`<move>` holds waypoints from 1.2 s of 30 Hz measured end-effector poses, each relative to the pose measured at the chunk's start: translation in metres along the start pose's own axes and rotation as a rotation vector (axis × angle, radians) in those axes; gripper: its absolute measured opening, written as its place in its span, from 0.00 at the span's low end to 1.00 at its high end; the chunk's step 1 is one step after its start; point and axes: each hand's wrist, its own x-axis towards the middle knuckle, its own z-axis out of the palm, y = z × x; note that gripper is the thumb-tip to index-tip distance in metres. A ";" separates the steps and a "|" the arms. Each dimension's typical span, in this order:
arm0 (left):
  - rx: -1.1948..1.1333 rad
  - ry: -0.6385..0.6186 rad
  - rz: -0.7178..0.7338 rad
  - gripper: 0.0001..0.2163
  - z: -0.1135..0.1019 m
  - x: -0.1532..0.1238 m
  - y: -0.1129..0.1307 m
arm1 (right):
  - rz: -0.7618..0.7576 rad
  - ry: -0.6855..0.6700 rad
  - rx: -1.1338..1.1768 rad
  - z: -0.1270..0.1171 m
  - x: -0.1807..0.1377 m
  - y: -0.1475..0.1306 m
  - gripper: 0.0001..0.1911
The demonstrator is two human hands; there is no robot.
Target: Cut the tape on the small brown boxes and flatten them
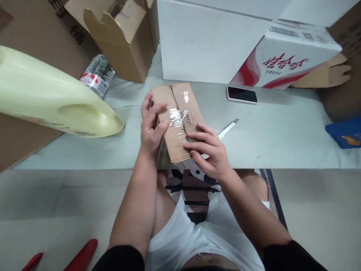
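The left hand's [152, 130] fingers curl over the left edge of a small cardboard box [175, 145], gripping it, with the fingertips near a crumpled patch of clear tape [177, 116] on the centre seam. The right hand's [210, 150] fingers lie spread and flat on the box's near right corner, pressing without closing around it. The box rests tilted at the near edge of a pale table [282, 139], above the person's lap. A metal blade [229, 128] pokes out from behind the right hand; whether the hand touches it I cannot tell. Further back lies a smartphone [241, 94], face up. Beyond stand a white carton [208, 41], a red-and-white carton [287, 56], an open brown box [124, 41], a water bottle [97, 75] and a pale yellow jug [50, 98].
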 end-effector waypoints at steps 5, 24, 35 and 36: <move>0.013 -0.013 0.044 0.20 0.010 0.001 -0.010 | 0.047 0.009 0.018 -0.009 -0.004 -0.005 0.08; -0.023 -0.038 0.016 0.18 0.022 0.000 0.000 | 0.222 -0.187 -0.314 -0.013 0.035 0.011 0.20; -0.018 -0.045 -0.029 0.14 0.020 0.000 0.002 | 0.190 -0.249 -0.372 -0.015 0.034 0.009 0.23; -0.008 -0.043 -0.038 0.15 0.020 0.001 0.003 | 0.225 -0.265 -0.382 -0.014 0.034 0.007 0.23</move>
